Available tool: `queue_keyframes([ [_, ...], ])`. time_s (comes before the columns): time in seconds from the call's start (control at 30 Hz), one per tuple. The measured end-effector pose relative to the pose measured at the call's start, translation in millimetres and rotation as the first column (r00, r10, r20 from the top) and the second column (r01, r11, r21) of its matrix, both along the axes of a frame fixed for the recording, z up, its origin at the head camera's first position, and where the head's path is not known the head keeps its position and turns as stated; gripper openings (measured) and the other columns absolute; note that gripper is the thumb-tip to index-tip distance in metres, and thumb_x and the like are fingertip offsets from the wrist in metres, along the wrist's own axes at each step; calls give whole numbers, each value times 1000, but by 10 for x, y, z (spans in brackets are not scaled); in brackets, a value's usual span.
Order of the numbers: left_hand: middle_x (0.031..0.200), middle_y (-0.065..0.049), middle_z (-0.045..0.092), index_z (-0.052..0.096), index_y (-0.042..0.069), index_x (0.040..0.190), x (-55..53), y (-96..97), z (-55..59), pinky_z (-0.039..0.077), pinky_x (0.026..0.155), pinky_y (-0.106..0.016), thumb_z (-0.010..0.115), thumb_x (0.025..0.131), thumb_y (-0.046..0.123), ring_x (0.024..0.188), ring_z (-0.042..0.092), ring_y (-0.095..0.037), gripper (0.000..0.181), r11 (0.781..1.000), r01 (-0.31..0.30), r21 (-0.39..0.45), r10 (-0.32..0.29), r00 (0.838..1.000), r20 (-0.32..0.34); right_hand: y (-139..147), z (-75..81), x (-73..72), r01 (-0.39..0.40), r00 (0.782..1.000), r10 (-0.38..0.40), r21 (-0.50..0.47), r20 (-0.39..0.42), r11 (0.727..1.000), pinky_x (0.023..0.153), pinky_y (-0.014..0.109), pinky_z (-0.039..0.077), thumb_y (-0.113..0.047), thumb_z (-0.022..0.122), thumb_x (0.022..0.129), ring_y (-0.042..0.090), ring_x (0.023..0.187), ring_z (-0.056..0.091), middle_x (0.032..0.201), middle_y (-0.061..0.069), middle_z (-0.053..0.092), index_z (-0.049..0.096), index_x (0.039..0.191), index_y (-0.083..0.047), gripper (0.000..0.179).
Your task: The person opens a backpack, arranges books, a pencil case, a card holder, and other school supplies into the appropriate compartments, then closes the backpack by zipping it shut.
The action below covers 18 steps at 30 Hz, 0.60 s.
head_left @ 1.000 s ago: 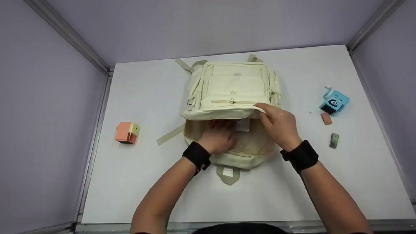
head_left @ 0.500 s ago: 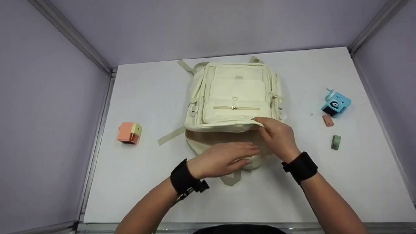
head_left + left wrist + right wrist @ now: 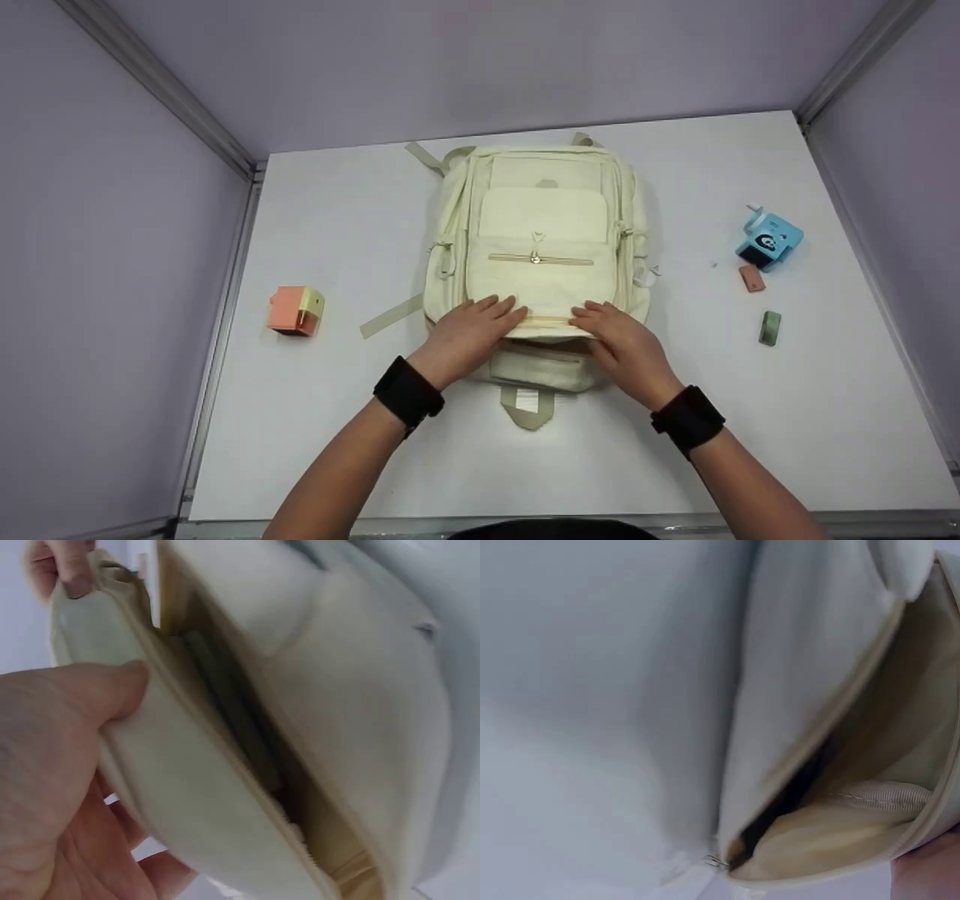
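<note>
A cream backpack (image 3: 544,214) lies front side up on the white table, its main opening facing the person. My left hand (image 3: 469,336) grips the left part of the front panel's edge. In the left wrist view its thumb (image 3: 120,688) presses one side of the panel, with the fingers behind. My right hand (image 3: 630,351) pinches the same edge farther right. Between panel and back the opening gapes, showing tan lining (image 3: 900,735) in the right wrist view. Something long and dark grey (image 3: 232,705) shows inside, blurred.
An orange and yellow boxy sharpener (image 3: 295,310) stands on the table at the left. To the right are a blue crank sharpener with a panda picture (image 3: 770,240), a small reddish block (image 3: 751,278) and a small green block (image 3: 769,328). Walls enclose the table's back and sides.
My left hand has come out of the backpack and taken hold of the front panel's edge. The panel has come down toward the person, narrowing the opening, with my right hand still holding it.
</note>
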<state>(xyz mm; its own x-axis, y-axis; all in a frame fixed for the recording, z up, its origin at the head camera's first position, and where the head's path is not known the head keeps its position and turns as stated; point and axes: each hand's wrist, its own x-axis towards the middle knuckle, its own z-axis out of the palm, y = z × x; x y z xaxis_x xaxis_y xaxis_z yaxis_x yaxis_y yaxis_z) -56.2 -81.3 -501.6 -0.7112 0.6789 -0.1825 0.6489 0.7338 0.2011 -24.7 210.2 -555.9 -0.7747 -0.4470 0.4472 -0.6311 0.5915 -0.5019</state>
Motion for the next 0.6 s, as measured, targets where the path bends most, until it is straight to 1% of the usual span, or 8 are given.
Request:
queue_keyframes([
  [0.13, 161, -6, 40, 45, 24, 157, 79, 10, -166, 42, 110, -51, 48, 109, 16, 146, 39, -29, 48, 999, 10, -46, -12, 998, -54, 32, -107, 53, -33, 998, 31, 28, 51, 999, 114, 45, 36, 3, 76, 89, 33, 134, 54, 139, 12, 63, 70, 127, -3, 39],
  [0.23, 161, -6, 39, 47, 26, 156, 118, 21, -269, 41, 110, -51, 48, 109, 16, 147, 37, -30, 48, 997, 17, -79, -24, 995, -92, 55, -166, 75, -46, 994, 40, 60, 105, 997, 118, 44, 31, 0, 76, 89, 32, 138, 49, 143, 10, 61, 71, 127, -5, 39],
  [0.3, 161, -7, 39, 48, 27, 154, 139, 30, -321, 41, 111, -52, 49, 108, 16, 147, 37, -31, 47, 996, 19, -92, -30, 992, -121, 66, -195, 81, -52, 992, 41, 87, 123, 995, 119, 43, 29, 0, 76, 89, 31, 141, 47, 145, 9, 59, 71, 128, -7, 40],
  [0.37, 162, -8, 38, 49, 28, 154, 158, 39, -365, 40, 111, -53, 50, 107, 15, 147, 36, -32, 48, 994, 25, -106, -40, 988, -147, 76, -222, 86, -58, 991, 43, 115, 127, 992, 120, 44, 28, 0, 76, 87, 30, 142, 45, 147, 8, 57, 71, 129, -8, 43],
  [0.47, 163, -10, 36, 49, 28, 154, 185, 46, -425, 39, 111, -54, 51, 107, 15, 148, 34, -34, 49, 992, 26, -120, -47, 984, -174, 85, -264, 96, -73, 993, 56, 157, 108, 985, 119, 47, 28, -3, 76, 87, 32, 143, 43, 149, 9, 55, 69, 133, -8, 47],
  [0.53, 162, -10, 36, 50, 29, 153, 200, 49, -462, 38, 112, -55, 53, 107, 18, 148, 34, -34, 48, 993, 22, -120, -45, 980, -193, 92, -294, 105, -84, 993, 67, 179, 96, 980, 119, 48, 28, -7, 78, 88, 33, 144, 41, 151, 9, 53, 67, 136, -7, 49],
  [0.6, 162, -11, 36, 51, 29, 153, 208, 53, -491, 38, 112, -55, 57, 106, 25, 148, 34, -35, 47, 993, 15, -116, -39, 977, -208, 99, -320, 107, -96, 992, 79, 193, 93, 977, 119, 49, 28, -13, 78, 90, 34, 145, 40, 153, 10, 50, 64, 139, -7, 51],
])
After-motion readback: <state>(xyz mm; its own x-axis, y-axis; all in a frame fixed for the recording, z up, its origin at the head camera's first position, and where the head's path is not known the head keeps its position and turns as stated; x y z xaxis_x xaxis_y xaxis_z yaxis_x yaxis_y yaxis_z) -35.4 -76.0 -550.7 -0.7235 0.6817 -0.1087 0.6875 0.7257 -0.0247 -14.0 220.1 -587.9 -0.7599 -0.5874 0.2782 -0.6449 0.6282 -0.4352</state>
